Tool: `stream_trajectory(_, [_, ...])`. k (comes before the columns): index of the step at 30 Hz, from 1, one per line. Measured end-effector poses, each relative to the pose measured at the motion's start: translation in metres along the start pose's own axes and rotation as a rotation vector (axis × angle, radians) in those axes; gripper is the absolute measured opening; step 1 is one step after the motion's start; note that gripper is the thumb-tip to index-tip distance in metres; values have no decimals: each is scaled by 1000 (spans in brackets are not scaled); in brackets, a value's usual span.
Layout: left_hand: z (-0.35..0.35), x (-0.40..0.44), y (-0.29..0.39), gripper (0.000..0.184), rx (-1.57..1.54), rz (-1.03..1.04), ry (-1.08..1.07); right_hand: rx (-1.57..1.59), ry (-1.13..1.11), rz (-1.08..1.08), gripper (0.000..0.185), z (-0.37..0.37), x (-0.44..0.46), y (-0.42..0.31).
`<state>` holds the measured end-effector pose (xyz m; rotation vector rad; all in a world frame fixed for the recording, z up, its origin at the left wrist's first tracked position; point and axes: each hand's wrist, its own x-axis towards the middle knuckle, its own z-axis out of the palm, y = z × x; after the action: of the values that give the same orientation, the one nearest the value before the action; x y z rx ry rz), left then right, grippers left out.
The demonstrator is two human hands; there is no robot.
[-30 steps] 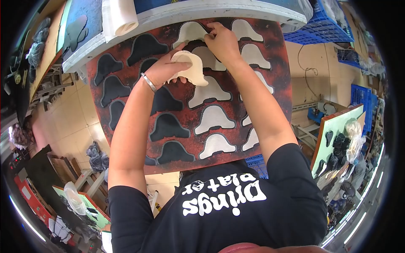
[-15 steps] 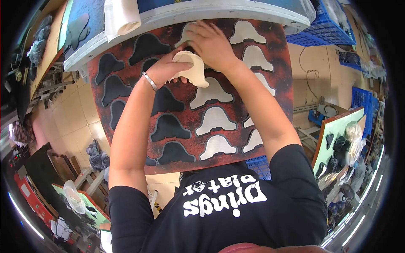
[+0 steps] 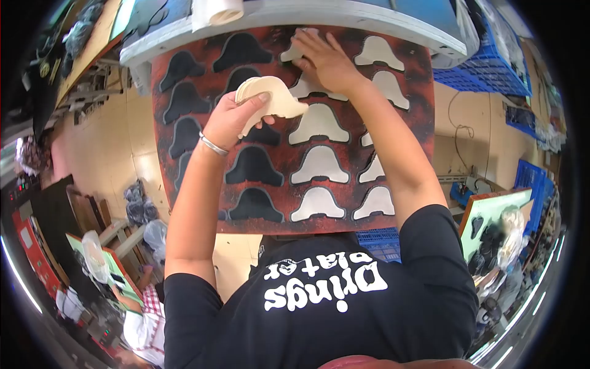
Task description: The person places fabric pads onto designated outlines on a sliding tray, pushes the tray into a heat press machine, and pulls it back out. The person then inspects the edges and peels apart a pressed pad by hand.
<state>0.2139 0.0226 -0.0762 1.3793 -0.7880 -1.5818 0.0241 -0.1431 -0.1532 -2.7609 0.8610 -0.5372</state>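
My left hand (image 3: 236, 119) is closed around a small stack of cream bell-shaped pieces (image 3: 270, 98), its thumb on top, held above the red-and-black board (image 3: 286, 224). My right hand (image 3: 326, 61) lies flat, fingers stretched, over a cream piece (image 3: 294, 53) near the board's far edge and partly covers it. Below that hand, a column of cream pieces in dark-edged shapes (image 3: 318, 123) runs toward me, with another such column to its right. On the left side of the board are rows of bare black bell shapes (image 3: 255, 166); my left hand and forearm hide some.
A grey metal ledge (image 3: 276, 23) borders the board's far side, with a white roll (image 3: 218, 11) on it. Blue crates (image 3: 491, 58) stand at the far right. A green-topped board with dark pieces (image 3: 485, 215) is at the right. Another person's checked sleeve (image 3: 153, 301) shows at lower left.
My left hand has drawn back from beside my right hand, carrying the stack left and toward me. My right hand has flattened over the far cream piece. The view has shifted slightly.
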Motion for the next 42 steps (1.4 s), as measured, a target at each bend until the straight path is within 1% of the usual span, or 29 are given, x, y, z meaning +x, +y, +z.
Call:
stream_trajectory(1, [3, -11, -8, 30, -72, 12, 49, 56, 56, -5, 47, -3, 1, -4])
stream_trajectory(2, [12, -22, -10, 28, -156, 40, 83, 343, 72, 77, 41, -28, 1, -27])
stream_trajectory(3, [16, -31, -16, 28, -176, 42, 101, 690, 25, 208, 39, -50, -6, -50])
stream_trajectory(5, [22, -47, -31, 29, -217, 50, 127, 962, -151, 271, 36, -66, -30, -80])
stream_trajectory(6, [26, -55, -36, 29, -214, 55, 124, 1073, -197, 315, 35, -68, -43, -95])
stream_trajectory(7, [31, -64, -39, 29, -229, 51, 120, 1104, -282, 365, 27, -76, -51, -105])
stream_trajectory(9, [40, -80, -41, 30, -255, 45, 102, 1174, -331, 492, 23, -71, -67, -115])
stream_trajectory(10, [41, -88, -45, 34, -239, 44, 73, 1203, -325, 493, 22, -71, -74, -119])
stream_trajectory(13, [42, -107, -57, 40, -417, 25, 24, 1263, -291, 504, 20, -73, -92, -135])
stream_trajectory(15, [42, -121, -61, 43, -419, 40, -1, 1266, -260, 523, 19, -77, -101, -150])
stream_trajectory(16, [41, -127, -62, 44, -420, 48, -15, 1246, -266, 570, 19, -81, -104, -160])
stream_trajectory(19, [25, -151, -77, 44, -486, 45, -47, 1281, -167, 636, 19, -77, -116, -196])
stream_trajectory(20, [19, -162, -83, 45, -452, 43, -58, 1255, -173, 597, 21, -73, -119, -206])
stream_trajectory(22, [4, -183, -94, 46, -385, 43, -79, 1188, -233, 609, 21, -71, -125, -231])
stream_trajectory(24, [-9, -206, -102, 46, -441, 34, -103, 1130, -267, 610, 21, -68, -131, -258])
stream_trajectory(27, [-22, -238, -112, 44, -520, 3, -123, 1112, -327, 690, 20, -77, -137, -300])
stream_trajectory(31, [-36, -265, -134, 45, -608, -39, -120, 1172, -209, 655, 21, -44, -161, -327])
stream_trajectory(36, [-39, -282, -149, 48, -657, -62, -32, 1060, 89, 645, 21, -19, -178, -348])
stream_trajectory(39, [-47, -285, -156, 49, -638, -71, 20, 1187, 240, 789, 19, -16, -182, -333])
stream_trajectory(40, [-50, -287, -157, 49, -609, -83, 41, 1155, 268, 816, 20, -21, -185, -325])
stream_trajectory(41, [-53, -290, -158, 49, -575, -95, 60, 1239, 364, 826, 22, -13, -190, -312])
stream_trajectory(42, [-57, -294, -162, 49, -537, -90, 65, 1268, 338, 892, 21, -24, -189, -307])
